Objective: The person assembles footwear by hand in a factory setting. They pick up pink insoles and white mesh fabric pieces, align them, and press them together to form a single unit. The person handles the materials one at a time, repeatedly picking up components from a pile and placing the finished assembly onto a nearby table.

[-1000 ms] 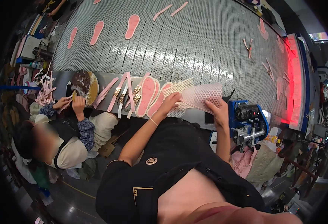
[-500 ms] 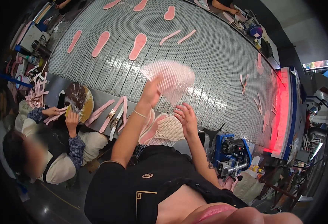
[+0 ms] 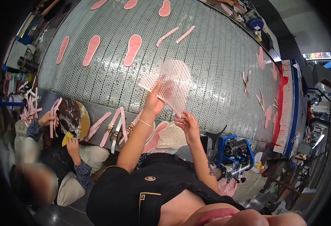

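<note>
Half-open right hand (image 3: pixel 190 126) nearer mesh (image 3: pixel 176 75)

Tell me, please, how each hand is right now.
Left hand: closed, holding the translucent pink sheet.
Right hand: at the sheet's lower corner; its grip cannot be told.

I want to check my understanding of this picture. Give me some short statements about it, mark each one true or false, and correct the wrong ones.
1. The left hand holds a translucent sheet. True.
2. A blue machine stands to the right of the right hand. True.
3. The right hand grips that machine. False: its fingers are at the sheet's lower corner.
4. The sheet is black. False: it is pale pink.
5. Pink insoles lie on the mesh surface. True.
</note>
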### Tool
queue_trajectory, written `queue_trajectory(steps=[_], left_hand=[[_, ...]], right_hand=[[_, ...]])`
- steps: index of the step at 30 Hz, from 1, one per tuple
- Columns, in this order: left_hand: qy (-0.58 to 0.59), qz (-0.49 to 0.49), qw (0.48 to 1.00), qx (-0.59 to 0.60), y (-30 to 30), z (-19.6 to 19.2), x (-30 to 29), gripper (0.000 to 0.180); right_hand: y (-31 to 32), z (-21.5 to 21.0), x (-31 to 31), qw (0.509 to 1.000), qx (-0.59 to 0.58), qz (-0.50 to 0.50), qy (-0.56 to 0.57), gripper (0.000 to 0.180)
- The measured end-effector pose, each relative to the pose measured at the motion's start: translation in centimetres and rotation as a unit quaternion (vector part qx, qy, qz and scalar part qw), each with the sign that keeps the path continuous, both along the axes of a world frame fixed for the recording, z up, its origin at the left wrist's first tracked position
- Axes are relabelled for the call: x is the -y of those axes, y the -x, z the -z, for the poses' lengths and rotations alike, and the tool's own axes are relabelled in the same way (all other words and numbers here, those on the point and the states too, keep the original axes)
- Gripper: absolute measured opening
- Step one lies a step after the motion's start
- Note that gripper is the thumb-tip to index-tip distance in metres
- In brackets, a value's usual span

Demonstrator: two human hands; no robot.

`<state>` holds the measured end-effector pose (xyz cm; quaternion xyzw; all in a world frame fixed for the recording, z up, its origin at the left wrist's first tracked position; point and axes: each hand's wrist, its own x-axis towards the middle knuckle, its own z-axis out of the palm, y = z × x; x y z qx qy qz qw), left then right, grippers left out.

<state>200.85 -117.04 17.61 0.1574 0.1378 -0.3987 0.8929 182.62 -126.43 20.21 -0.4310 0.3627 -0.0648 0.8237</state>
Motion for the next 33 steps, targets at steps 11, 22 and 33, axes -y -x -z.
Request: queue_trajectory(steps=[11,22,33], left_hand=[[-0.26,0.006,0.962,0.085,12.2,0.8,1.1,0.035],[-0.394,0.116,0.871,0.268,8.0,1.7,-4.4,0.026],[-0.803,-0.028,0.33,0.495,-24.1,13.7,1.6,0.081]], right_hand=[[0.5,5.9,-0.6,0.937,0.259,0.14,-0.188,0.053],[-4.7,1.4,4.4,0.831,0.273,0.242,-0.421,0.052],[-16.4,-4.3,10.7,0.794,0.373,0.099,-0.47,0.064]])
